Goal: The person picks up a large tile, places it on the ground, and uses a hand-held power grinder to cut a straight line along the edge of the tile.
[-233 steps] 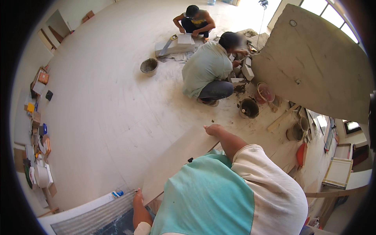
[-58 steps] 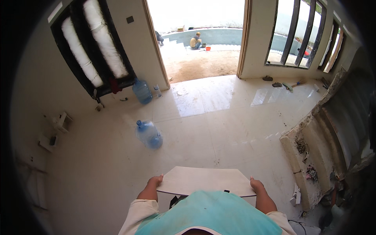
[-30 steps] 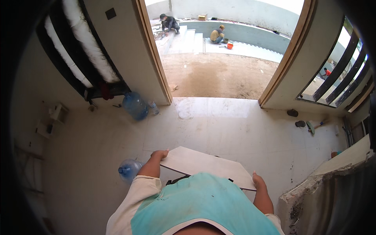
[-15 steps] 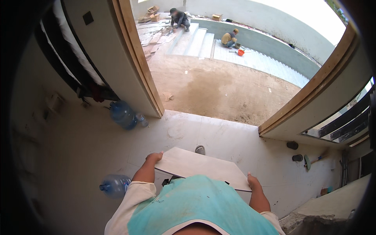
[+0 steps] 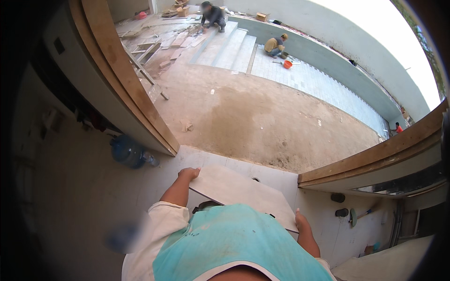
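Note:
I carry a large pale tile (image 5: 239, 185) with cut corners and a dark lower edge level in front of my waist. My left hand (image 5: 189, 173) grips its left end, thumb on the upper face. My right hand (image 5: 300, 216) grips the right end the same way, with the fingers mostly hidden underneath. My turquoise shirt covers part of the near edge. Just beyond the tile is the tiled threshold (image 5: 220, 155) of an open doorway.
Wooden jambs (image 5: 125, 89) frame the doorway. Outside are bare ground (image 5: 281, 126), a leaning ladder (image 5: 140, 65), pale steps (image 5: 225, 51) and several workers (image 5: 213, 18), (image 5: 274, 45) near a bucket (image 5: 288, 64). Water bottles (image 5: 126, 152) stand inside, left; sandals (image 5: 337, 197) lie right.
I have moved forward with the tile to the doorway. More of the yard, steps and ladder shows, and the nearer water bottle has passed beside me on the left.

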Available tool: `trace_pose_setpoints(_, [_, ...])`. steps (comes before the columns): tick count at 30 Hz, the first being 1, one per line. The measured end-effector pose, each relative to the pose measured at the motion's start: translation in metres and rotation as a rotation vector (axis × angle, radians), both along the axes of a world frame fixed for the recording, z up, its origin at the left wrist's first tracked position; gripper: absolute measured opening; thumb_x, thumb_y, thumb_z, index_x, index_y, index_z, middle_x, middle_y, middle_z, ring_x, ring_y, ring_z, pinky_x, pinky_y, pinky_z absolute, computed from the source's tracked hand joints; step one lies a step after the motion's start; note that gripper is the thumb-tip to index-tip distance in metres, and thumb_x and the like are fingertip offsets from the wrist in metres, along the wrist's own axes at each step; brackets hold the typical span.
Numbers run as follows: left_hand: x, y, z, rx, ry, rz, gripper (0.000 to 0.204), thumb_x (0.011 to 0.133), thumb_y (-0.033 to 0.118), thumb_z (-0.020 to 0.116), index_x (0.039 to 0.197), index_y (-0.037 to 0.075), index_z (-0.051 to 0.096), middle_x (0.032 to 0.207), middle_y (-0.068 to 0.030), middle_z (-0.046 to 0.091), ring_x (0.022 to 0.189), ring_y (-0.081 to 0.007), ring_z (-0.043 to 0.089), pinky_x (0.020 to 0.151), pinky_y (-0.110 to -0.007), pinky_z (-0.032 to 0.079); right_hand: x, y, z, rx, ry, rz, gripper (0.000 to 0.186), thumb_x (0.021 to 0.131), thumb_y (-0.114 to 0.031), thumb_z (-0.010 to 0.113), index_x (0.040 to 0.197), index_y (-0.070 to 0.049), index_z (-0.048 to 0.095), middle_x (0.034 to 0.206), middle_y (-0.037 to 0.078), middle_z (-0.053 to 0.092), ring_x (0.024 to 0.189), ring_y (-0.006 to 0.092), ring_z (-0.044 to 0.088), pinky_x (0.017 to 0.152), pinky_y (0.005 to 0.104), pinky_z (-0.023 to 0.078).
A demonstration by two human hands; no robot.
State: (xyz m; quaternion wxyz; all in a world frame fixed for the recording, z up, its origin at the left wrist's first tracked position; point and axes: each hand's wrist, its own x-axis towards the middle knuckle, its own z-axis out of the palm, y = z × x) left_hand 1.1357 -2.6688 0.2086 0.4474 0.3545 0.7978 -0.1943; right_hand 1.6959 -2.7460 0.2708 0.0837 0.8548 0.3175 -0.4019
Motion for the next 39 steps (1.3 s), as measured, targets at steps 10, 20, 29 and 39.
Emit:
trace_pose_setpoints(10, [-0.017,0.136,-0.05,-0.007,0.097,0.14,0.073,0.091,0.063,0.024,0.139,0.01,0.04,0.147,-0.0133,0.033,0.136,-0.0287,0.032,0.11,-0.042,0.024,0.033,0.278,-0.083,0.005,0.098,0.139,0.075,0.093,-0.059,0.031,0.133,0.004,0.043,0.142,0.024,0.037,0.133,0.0337,0.034,0.107,0.0419,0.027])
trace_pose_setpoints(20, [0.01,0.219,-0.042,0.072,0.067,0.411,0.078,0.09,0.065,0.023,0.134,0.005,0.046,0.138,-0.0168,0.046,0.129,-0.0316,0.042,0.107,-0.044,0.027,0.049,0.459,-0.066,-0.036,0.131,0.317,0.077,0.093,-0.06,0.029,0.136,0.002,0.041,0.145,0.024,0.032,0.137,0.0339,0.028,0.109,0.0455,0.023])
trace_pose_setpoints(29, [0.017,0.339,-0.069,0.02,0.036,0.361,0.079,0.089,0.066,0.022,0.141,0.008,0.037,0.149,-0.0166,0.027,0.139,-0.0308,0.024,0.112,-0.043,0.018,0.046,0.561,-0.074,-0.056,0.131,0.347,0.075,0.094,-0.059,0.028,0.139,0.001,0.036,0.147,0.025,0.026,0.138,0.0348,0.025,0.111,0.0464,0.02])
trace_pose_setpoints(39, [-0.017,0.503,-0.127,-0.007,-0.028,0.294,0.076,0.09,0.065,0.024,0.14,0.009,0.037,0.148,-0.016,0.029,0.138,-0.0311,0.027,0.111,-0.043,0.021,0.004,0.73,-0.125,-0.162,-0.097,0.488,0.075,0.092,-0.061,0.028,0.138,-0.003,0.039,0.14,0.022,0.041,0.126,0.0348,0.042,0.096,0.0504,0.037])
